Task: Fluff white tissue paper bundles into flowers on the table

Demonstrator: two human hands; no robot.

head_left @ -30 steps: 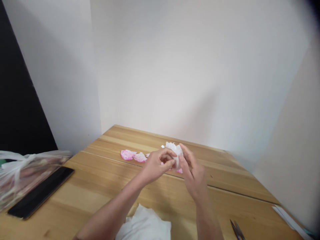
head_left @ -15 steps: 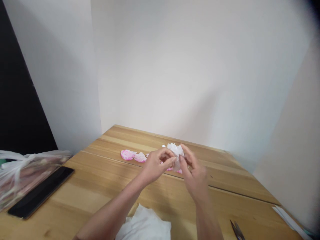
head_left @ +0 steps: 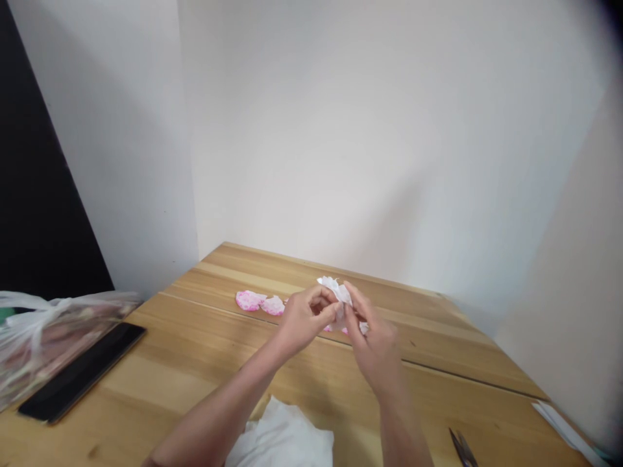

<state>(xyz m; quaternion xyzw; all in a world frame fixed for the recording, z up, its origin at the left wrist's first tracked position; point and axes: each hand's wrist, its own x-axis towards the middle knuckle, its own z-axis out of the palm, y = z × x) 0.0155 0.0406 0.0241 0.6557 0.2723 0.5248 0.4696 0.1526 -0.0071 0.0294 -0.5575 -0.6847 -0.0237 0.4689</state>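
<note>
Held up over the middle of the table is a crumpled white tissue piece (head_left: pixel 337 290). My left hand (head_left: pixel 307 319) pinches it from the left with thumb and curled fingers. From the right, my right hand (head_left: pixel 372 331) grips the same piece between thumb and fingers. Behind and below the hands, pink-edged white tissue pieces (head_left: pixel 250 300) lie in a row, partly hidden by the hands. A pile of white tissue (head_left: pixel 285 438) rests at the near edge, between my forearms.
On the wooden table (head_left: pixel 195 363), a black phone (head_left: pixel 82 373) lies at the left beside a tied clear plastic bag (head_left: pixel 53 337). Small scissors (head_left: pixel 462 447) lie at the near right, with white strips (head_left: pixel 564 428) at the right edge. A wall rises behind.
My right hand has moved slightly left, closer to my left hand. The white tissue piece between them has shifted left and looks more gathered.
</note>
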